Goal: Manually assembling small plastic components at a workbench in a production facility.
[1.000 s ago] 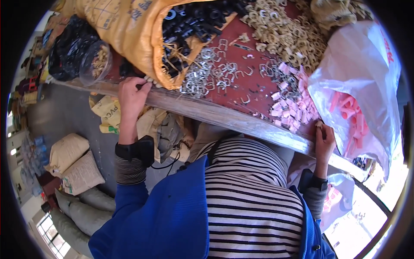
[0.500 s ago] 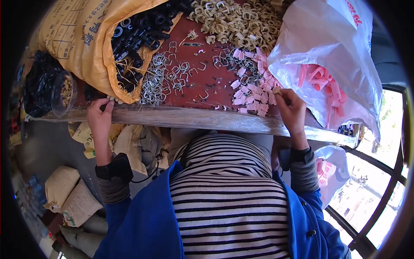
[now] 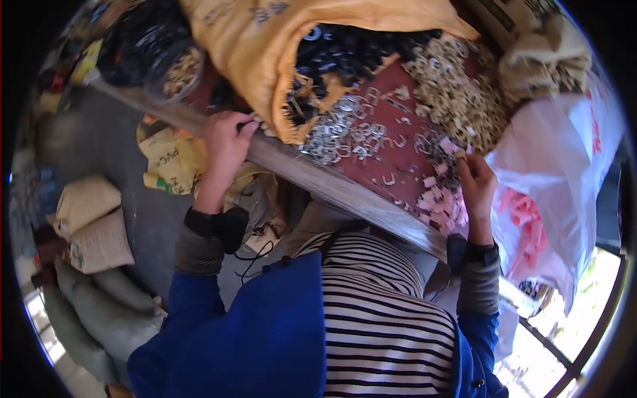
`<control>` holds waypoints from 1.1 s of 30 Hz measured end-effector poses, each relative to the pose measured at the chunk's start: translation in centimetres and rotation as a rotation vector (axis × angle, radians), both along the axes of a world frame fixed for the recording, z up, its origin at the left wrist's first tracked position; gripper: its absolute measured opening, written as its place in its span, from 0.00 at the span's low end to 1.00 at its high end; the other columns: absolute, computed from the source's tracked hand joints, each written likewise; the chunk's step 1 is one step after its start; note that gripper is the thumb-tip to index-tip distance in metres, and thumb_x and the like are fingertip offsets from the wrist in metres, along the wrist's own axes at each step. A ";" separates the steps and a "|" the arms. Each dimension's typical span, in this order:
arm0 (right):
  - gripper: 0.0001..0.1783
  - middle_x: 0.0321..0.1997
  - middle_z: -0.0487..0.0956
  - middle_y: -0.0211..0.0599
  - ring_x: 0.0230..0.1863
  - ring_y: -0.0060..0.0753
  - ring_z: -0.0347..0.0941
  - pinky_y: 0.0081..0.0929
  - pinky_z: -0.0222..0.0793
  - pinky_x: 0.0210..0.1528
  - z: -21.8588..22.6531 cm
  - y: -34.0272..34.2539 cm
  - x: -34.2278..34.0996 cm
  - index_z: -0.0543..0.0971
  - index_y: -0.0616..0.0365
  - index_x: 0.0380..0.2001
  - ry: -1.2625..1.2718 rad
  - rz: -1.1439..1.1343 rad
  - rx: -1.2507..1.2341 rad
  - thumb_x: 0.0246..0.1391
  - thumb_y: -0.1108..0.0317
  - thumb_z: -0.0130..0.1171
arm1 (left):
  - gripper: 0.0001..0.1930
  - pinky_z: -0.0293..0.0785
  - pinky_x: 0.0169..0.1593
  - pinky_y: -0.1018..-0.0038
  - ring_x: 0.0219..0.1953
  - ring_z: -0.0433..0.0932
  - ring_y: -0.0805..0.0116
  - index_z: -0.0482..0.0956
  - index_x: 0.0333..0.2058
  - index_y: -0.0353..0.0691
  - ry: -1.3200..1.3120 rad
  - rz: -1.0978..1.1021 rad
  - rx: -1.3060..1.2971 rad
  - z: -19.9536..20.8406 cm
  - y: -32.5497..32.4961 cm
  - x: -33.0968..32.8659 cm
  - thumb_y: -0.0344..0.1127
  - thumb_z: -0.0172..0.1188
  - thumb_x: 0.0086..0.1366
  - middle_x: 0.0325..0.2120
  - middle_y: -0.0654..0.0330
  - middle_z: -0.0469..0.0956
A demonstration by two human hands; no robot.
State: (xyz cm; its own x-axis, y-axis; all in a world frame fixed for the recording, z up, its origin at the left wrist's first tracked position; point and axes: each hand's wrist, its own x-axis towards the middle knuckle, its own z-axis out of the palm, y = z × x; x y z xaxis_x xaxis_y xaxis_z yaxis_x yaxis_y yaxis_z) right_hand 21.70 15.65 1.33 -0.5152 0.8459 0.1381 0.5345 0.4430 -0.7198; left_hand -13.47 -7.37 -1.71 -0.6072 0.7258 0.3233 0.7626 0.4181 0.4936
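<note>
1. Since the earlier frame the right hand [image 3: 476, 184] has moved from the pile of small pink plastic pieces [image 3: 441, 204] up to its far edge; the left hand [image 3: 227, 140] remains on the table's wooden front rail [image 3: 318, 179].
2. Right fingers are pinched narrow on something small at the pile's far edge; what it is, and its long axis, cannot be told. This suggests picking is underway.
3. Left fingers are curled over the rail beside the yellow woven sack [image 3: 265, 53].
4. Beyond lie loose silver metal clips [image 3: 338, 132].
</note>
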 end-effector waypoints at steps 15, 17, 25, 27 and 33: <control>0.04 0.16 0.67 0.22 0.18 0.09 0.58 0.10 0.55 0.20 -1.0 -0.4 -1.0 0.72 0.63 0.25 -0.032 0.012 0.060 0.46 0.73 0.53 | 0.09 0.64 0.38 0.67 0.32 0.70 0.58 0.77 0.22 0.36 0.028 -0.027 -0.150 2.0 -0.1 0.6 0.34 0.61 0.42 0.23 0.56 0.74; 0.04 0.16 0.67 0.22 0.18 0.09 0.58 0.10 0.55 0.20 -1.0 -0.5 -1.0 0.72 0.63 0.25 -0.031 0.013 0.058 0.46 0.73 0.53 | 0.09 0.64 0.39 0.66 0.33 0.70 0.58 0.77 0.22 0.37 0.014 -0.001 -0.181 2.0 0.0 0.7 0.35 0.61 0.41 0.24 0.57 0.74; 0.03 0.15 0.69 0.24 0.17 0.10 0.60 0.11 0.57 0.19 -1.0 -1.0 -0.9 0.72 0.62 0.25 -0.007 0.030 0.048 0.46 0.74 0.53 | 0.06 0.62 0.40 0.63 0.34 0.69 0.59 0.78 0.20 0.44 -0.022 0.079 -0.226 1.4 0.4 0.8 0.37 0.60 0.40 0.23 0.59 0.74; 0.03 0.15 0.69 0.24 0.17 0.10 0.60 0.11 0.57 0.19 -1.1 -1.0 -0.9 0.72 0.62 0.25 -0.011 0.031 0.038 0.46 0.74 0.53 | 0.06 0.62 0.40 0.63 0.34 0.69 0.59 0.78 0.20 0.44 -0.014 0.097 -0.235 1.2 0.5 0.8 0.36 0.60 0.40 0.23 0.60 0.74; 0.03 0.17 0.72 0.27 0.18 0.11 0.63 0.12 0.61 0.21 -1.8 -0.7 -0.5 0.72 0.63 0.26 -0.025 0.063 0.096 0.46 0.74 0.53 | 0.05 0.63 0.37 0.66 0.30 0.69 0.59 0.77 0.21 0.43 0.066 0.063 -0.157 0.8 0.4 0.8 0.34 0.58 0.41 0.21 0.60 0.73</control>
State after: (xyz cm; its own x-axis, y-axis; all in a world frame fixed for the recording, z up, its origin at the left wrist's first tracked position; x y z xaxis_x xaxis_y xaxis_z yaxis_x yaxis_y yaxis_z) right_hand 21.22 14.97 -0.49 -0.5715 0.7950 0.2033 0.5204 0.5427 -0.6593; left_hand -12.71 -6.98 -0.87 -0.6343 0.7315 0.2502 0.7611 0.5341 0.3681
